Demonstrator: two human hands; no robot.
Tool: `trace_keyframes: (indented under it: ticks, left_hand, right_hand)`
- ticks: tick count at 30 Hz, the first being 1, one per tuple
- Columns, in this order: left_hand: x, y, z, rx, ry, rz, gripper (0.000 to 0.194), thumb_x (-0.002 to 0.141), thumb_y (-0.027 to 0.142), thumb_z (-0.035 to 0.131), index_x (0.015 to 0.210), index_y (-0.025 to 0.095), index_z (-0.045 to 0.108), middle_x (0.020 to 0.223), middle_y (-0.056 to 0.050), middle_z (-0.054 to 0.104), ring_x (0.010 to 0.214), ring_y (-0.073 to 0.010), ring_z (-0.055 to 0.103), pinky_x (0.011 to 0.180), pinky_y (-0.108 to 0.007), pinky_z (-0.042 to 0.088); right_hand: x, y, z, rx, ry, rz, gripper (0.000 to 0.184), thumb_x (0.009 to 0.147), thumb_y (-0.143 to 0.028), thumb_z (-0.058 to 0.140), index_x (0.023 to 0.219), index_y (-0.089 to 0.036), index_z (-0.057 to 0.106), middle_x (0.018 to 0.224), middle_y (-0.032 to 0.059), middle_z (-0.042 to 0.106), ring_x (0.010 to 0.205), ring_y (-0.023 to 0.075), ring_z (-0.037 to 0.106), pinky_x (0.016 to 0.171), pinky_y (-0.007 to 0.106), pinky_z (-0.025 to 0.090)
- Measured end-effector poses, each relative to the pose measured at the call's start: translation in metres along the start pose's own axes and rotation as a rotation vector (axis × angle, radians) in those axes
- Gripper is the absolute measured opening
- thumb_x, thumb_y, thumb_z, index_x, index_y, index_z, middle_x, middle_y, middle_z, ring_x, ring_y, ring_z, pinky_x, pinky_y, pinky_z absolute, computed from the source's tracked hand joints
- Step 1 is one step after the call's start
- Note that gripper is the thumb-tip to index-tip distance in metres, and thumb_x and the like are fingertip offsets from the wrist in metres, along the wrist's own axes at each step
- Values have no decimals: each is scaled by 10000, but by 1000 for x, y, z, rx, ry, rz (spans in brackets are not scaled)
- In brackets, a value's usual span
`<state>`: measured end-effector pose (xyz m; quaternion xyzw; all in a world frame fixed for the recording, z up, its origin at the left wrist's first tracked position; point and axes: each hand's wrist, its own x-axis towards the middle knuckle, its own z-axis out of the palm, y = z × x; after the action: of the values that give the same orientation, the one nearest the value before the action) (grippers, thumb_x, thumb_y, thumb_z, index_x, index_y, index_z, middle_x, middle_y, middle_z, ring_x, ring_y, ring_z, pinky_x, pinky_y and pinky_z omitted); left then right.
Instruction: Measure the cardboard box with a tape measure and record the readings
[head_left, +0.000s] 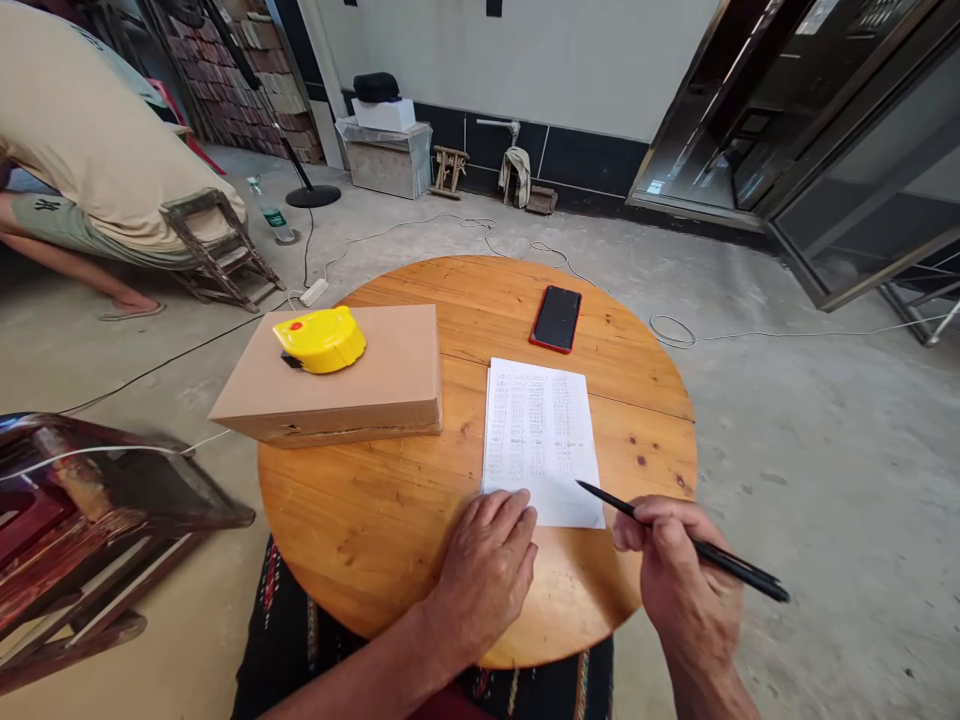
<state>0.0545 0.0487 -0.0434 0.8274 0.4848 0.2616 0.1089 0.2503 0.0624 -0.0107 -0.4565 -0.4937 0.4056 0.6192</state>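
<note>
A black pen (739,570) is gripped in my right hand (690,575), its tip pointing left over the lower right part of a white sheet of paper (559,500). Rows of small handwriting in columns cover most of the sheet; I cannot read them. Resting on the table by the sheet's lower left corner, my left hand (491,560) lies with its fingertips on the paper and holds nothing. Left of the sheet is a closed brown cardboard box (397,355), with a yellow tape measure (322,340) on top. Beyond the paper lies a dark-screened phone (556,320) with a red edge.
The round wooden table (382,520) stands on a concrete floor. A wooden chair (97,540) is at left. Another person (90,140) sits on a low stool (221,245) near a water bottle (271,212). Thin cables (675,335) cross the floor.
</note>
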Motion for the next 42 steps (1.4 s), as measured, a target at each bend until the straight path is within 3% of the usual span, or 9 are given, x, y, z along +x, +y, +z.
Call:
trace_keyframes:
  ticks: [3,7,12,16,20,25,35,42]
  left_hand:
    - [0,0,0,-5,-1,-8,293,886,132,526,1175,137,574,1267,-115,606,1121,-267,522,962,-457,471]
    - [0,0,1,-20,-14,-17,295,884,134,536,1177,136,567,1266,-112,603,1130,-265,515,965,-452,468]
    - [1,1,0,-23,-15,-31,306,893,129,508,1193,155,562,1265,-103,604,1136,-261,516,969,-453,464]
    - [2,2,-2,-18,-53,-40,344,891,131,496,1230,146,544,1276,-101,599,1129,-266,518,966,-455,463]
    - [2,2,-3,-19,-56,-31,341,894,142,494,1231,132,549,1291,-104,590,1133,-267,513,983,-451,451]
    - [1,2,-3,-38,-71,-40,350,899,158,499,1245,133,545,1289,-98,590,1140,-263,507,993,-447,437]
    - [1,0,-1,6,-87,7,382,907,159,490,1285,115,522,1341,-80,577,1132,-258,498,991,-436,418]
    - [3,1,-5,10,-100,-3,363,908,173,491,1264,125,542,1328,-80,590,1127,-253,502,977,-438,432]
  right_hand:
    - [-8,-1,-2,-67,11,80,185,931,-334,561,961,-230,711,603,-1,600,586,174,575,587,312,455]
    - [-14,6,-1,-164,-35,117,277,934,-374,543,1096,-209,696,842,71,725,760,229,654,722,378,505]
    - [2,2,12,-285,-61,157,133,899,-341,625,859,-217,650,678,-1,641,654,171,597,645,295,475]
    - [27,3,31,-291,-178,175,179,916,-375,591,847,-214,629,642,-23,588,624,144,542,614,263,434]
    - [36,19,40,-282,-245,237,247,922,-394,565,760,-209,582,577,-47,517,561,122,469,564,246,383]
    - [30,32,38,-347,-218,224,262,918,-397,554,742,-203,571,580,-46,511,565,124,459,573,250,371]
    - [27,31,38,-423,-190,189,266,915,-400,535,742,-200,568,563,-57,439,523,113,370,505,246,296]
    - [25,28,32,-394,-263,267,263,924,-408,529,757,-205,548,577,-58,424,534,114,374,512,245,311]
